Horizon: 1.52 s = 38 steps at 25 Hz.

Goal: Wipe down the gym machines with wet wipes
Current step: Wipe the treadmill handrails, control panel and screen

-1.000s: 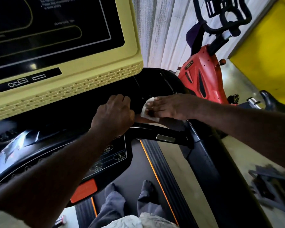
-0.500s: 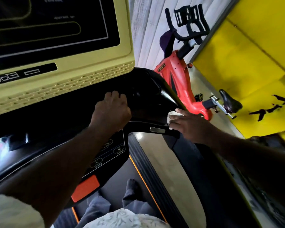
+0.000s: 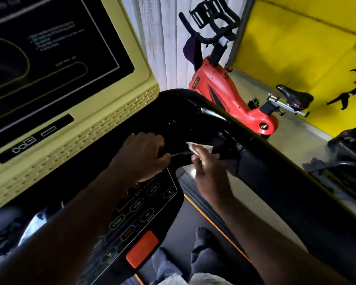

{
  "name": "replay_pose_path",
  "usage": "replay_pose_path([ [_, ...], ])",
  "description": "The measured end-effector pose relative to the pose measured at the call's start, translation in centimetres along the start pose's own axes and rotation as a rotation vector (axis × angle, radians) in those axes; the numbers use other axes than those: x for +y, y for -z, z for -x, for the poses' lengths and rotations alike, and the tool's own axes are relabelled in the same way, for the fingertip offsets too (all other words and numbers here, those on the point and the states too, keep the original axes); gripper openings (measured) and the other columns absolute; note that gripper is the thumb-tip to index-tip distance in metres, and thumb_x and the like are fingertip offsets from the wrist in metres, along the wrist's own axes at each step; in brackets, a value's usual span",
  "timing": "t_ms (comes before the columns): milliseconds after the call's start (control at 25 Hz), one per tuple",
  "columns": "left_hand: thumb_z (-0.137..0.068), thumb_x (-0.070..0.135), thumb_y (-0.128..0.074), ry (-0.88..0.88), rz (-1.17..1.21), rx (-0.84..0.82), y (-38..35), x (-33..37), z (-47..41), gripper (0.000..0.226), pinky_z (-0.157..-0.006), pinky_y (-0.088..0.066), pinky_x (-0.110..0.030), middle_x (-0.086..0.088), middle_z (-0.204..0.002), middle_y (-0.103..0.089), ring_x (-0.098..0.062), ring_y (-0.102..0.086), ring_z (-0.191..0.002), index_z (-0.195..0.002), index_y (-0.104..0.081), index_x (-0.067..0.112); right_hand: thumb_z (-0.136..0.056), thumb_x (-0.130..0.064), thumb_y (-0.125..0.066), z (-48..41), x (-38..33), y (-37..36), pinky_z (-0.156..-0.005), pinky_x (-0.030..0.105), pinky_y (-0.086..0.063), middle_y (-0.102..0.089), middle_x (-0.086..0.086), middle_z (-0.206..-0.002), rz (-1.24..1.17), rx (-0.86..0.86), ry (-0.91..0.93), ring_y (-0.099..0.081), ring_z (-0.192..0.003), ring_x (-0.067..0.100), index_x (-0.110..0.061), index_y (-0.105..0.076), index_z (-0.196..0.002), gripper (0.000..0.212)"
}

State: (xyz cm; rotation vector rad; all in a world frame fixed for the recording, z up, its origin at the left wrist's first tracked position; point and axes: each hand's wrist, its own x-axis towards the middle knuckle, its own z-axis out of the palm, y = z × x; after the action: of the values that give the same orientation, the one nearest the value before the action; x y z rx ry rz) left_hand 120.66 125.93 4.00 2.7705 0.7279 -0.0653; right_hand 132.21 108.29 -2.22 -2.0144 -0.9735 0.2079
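The treadmill's yellow-framed screen [image 3: 111, 128] fills the upper left of the view. Below it the black button panel [image 3: 148, 206] runs along the console's near edge, with an orange stop key [image 3: 142, 248] at its near corner. Neither shows moisture or streaks, so whether they have been wiped cannot be told. The person's left hand [image 3: 142, 159] sits at the console's right edge, above the panel, with its fingers curled over the inner end of the black grip bar [image 3: 179, 154], apparently to brace. Just to its right, the right hand [image 3: 208, 171] holds the white wet wipe [image 3: 201, 148] bunched at its fingertips. The wipe is against the glossy black housing where the console's right corner meets the right handrail [image 3: 255, 161]. The hand is blurred, so the exact finger hold is unclear. Judging from this, the cleaning is at the bar and the right-hand corner of this one machine. The long run of handrail toward the near right, and possibly the screen and buttons, appear to be left to do. Below, the person's legs stand on the treadmill belt [image 3: 193, 219]. Further right, well apart beside the yellow wall [image 3: 296, 48], stands a red exercise bike [image 3: 224, 95]. No hand or wipe is near it, so it probably waits its turn. Overall the task looks far from finished.
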Motion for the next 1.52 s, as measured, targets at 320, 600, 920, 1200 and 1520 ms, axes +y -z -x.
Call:
replay_pose_path([
  [320,-0.084,0.069,-0.063,0.008,0.009,0.062,-2.0,-0.4,1.6,0.082,-0.113,-0.039,-0.041,-0.003,-0.143,-0.046,-0.024,-0.045,-0.134,-0.146,-0.041,0.019,-0.099,-0.009,-0.058,-3.2,6.4,1.0,-0.092,0.028,-0.043,-0.070,0.010,-0.111,0.308,0.115,-0.020,-0.064,-0.103,0.037,-0.012,-0.073,-0.112,0.020],
  [600,-0.077,0.062,-0.076,0.013,0.160,0.007,-1.7,-0.7,1.3,0.098,-0.118,-0.037,-0.040,0.000,-0.152,-0.036,-0.021,-0.037,-0.141,-0.153,-0.030,0.021,-0.108,-0.026,-0.043,-3.2,2.3,-1.1,-0.113,0.024,-0.036,-0.067,0.004,-0.137,0.201,-0.201,0.317,-0.059,-0.130,0.019,-0.010,-0.068,-0.131,0.038],
  [920,-0.083,0.040,-0.045,0.017,0.313,0.010,-1.7,-1.5,1.0,0.055,-0.094,-0.041,-0.032,-0.002,-0.129,-0.050,-0.015,-0.045,-0.115,-0.130,-0.053,0.013,-0.111,-0.038,-0.037,0.9,1.0,-3.4,-0.128,0.044,-0.022,-0.036,0.012,-0.166,0.194,-0.298,0.435,-0.026,-0.157,0.024,-0.003,-0.035,-0.160,0.060],
  [1200,-0.098,0.036,-0.038,-0.063,0.249,-0.086,-2.2,-1.6,0.3,0.048,-0.095,-0.041,-0.028,-0.002,-0.122,-0.065,-0.016,-0.055,-0.120,-0.127,-0.069,0.012,-0.102,-0.073,-0.022,2.8,3.0,-4.0,-0.131,0.054,-0.007,0.006,0.020,-0.173,0.192,-0.157,0.100,0.006,-0.161,0.034,0.004,-0.005,-0.163,0.100],
  [1520,-0.106,0.044,-0.057,-0.130,0.175,-0.025,-2.3,-0.9,0.7,0.044,-0.112,-0.036,-0.031,-0.004,-0.138,-0.067,-0.020,-0.053,-0.137,-0.138,-0.068,0.016,-0.109,-0.061,-0.023,2.3,5.3,-3.9,-0.129,0.059,-0.009,0.004,0.025,-0.172,0.097,0.054,-0.197,0.003,-0.161,0.038,0.002,-0.006,-0.164,0.085],
])
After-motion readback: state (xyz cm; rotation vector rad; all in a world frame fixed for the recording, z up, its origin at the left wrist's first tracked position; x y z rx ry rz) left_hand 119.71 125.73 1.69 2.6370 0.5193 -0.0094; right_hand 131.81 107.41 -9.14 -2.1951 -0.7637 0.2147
